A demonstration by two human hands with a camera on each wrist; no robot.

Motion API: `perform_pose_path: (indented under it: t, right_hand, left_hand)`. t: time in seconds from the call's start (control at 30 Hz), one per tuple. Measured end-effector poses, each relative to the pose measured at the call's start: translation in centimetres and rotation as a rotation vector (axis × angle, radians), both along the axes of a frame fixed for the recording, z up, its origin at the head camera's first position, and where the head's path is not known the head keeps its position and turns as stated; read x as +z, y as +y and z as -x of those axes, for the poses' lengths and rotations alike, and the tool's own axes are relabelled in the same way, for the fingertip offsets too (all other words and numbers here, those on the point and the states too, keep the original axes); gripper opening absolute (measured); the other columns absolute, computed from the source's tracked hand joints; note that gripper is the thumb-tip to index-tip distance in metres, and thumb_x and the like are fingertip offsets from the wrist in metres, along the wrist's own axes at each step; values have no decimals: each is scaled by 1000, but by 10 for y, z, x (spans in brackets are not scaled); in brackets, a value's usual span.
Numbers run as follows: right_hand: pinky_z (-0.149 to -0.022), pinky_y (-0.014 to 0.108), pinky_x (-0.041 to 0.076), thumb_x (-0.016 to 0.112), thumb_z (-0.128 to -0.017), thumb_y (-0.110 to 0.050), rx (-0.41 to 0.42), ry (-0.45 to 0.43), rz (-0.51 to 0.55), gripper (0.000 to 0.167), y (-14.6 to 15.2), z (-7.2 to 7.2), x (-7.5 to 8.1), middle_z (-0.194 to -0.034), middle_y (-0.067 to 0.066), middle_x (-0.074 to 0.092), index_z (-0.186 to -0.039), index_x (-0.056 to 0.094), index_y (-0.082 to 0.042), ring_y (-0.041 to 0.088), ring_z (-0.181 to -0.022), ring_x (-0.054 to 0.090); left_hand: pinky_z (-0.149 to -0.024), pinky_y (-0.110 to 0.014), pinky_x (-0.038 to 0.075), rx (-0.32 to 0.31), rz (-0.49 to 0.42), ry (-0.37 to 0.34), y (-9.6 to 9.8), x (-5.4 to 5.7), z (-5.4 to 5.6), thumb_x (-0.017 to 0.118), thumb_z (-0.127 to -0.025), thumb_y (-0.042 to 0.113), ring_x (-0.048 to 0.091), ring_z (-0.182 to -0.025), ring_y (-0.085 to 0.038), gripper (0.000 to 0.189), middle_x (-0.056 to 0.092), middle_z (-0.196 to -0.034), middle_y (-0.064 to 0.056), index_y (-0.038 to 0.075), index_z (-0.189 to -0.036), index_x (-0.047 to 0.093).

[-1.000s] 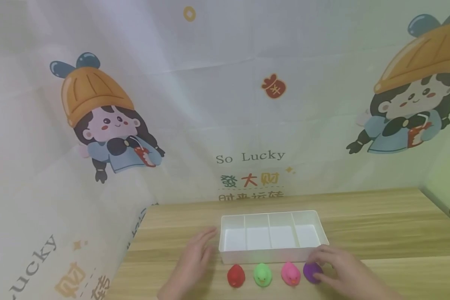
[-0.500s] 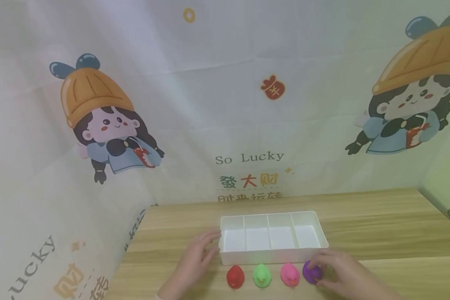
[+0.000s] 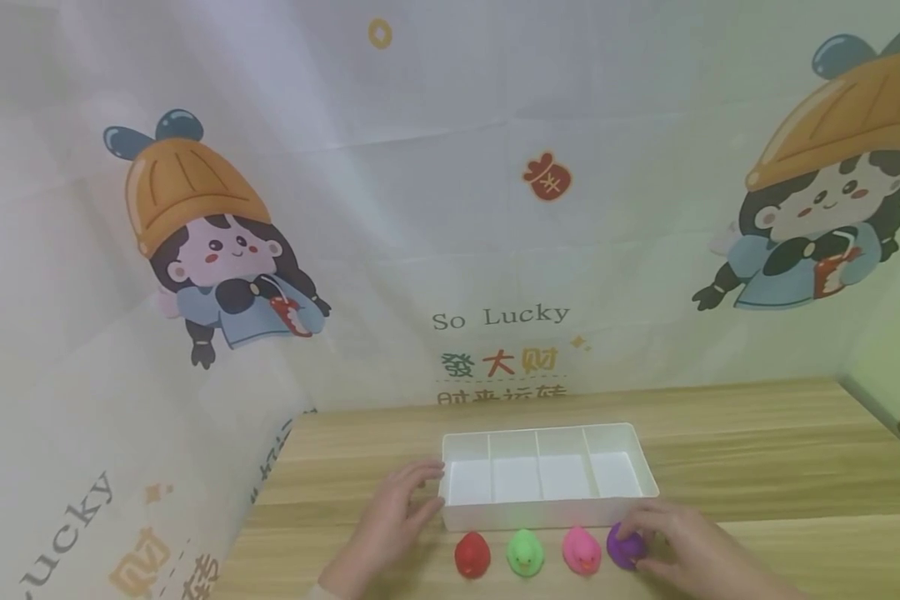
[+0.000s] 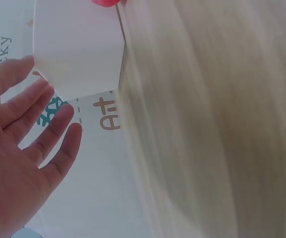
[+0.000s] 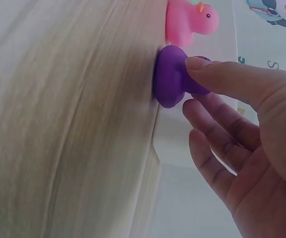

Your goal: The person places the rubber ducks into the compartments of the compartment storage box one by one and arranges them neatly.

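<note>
Purple duck [image 5: 170, 77], one, in right-hand fingers [image 5: 210, 126]; three other ducks [image 3: 525, 553]; one tray [image 3: 547, 513].

Looks smooth and plastic on the divided tray [image 3: 551, 515]; matt and rubbery on the purple duck [image 5: 169, 79] before it; wood-grained on the tabletop [image 3: 765, 458] beneath; like creased cloth on the backdrop [image 3: 435, 208] behind the tray.

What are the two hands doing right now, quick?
Left hand: open, at the left end of the white box.
Right hand: closed, pinching the purple duck.
</note>
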State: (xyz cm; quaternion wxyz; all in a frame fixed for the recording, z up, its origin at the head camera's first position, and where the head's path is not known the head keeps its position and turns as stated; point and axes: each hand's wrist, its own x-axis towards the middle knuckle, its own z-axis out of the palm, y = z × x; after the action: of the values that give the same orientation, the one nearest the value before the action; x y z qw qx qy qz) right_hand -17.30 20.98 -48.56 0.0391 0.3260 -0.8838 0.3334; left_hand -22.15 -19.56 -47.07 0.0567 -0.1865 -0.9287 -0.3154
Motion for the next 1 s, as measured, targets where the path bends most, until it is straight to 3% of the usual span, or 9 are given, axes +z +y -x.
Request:
perform_pose_path:
  t: [0.43, 0.67, 0.8, 1.0]
  right_hand:
    - [-77, 25, 62, 85, -80, -12, 1, 38, 2, 31, -2, 1, -2, -102, -18, 68, -104, 72, -28, -2, -93, 64]
    - [-81, 24, 61, 85, -81, -18, -65, -1, -46, 33, -2, -1, 6, -104, -24, 66, -106, 72, -34, -4, -96, 63]
    - [-81, 25, 61, 85, -82, -19, -96, 39, -82, 33, -4, -4, 13, -102, -26, 63, -106, 71, -36, -4, -95, 61]
    - [-79, 25, 61, 87, -77, -12, -98, 213, -59, 39, -11, -5, 18, -101, -27, 60, -103, 69, -35, -4, -93, 60]
  left_hand:
    - [-104, -53, 55, -45, 38, 42, -5, 2, 5, 72, -96, 25, 65, -120, -30, 38, 60, -146, -9, 12, -131, 66]
    - [-105, -53, 55, -59, 34, 37, -5, 3, 7, 72, -96, 28, 64, -120, -29, 38, 60, -146, -8, 14, -131, 66]
    - [-103, -51, 56, -63, 20, 25, -6, 1, 8, 71, -97, 28, 64, -118, -28, 37, 60, -147, -8, 14, -130, 65]
    - [-103, -50, 56, -64, 9, 13, -6, 1, 7, 71, -97, 26, 64, -116, -25, 38, 59, -147, -7, 13, -132, 65]
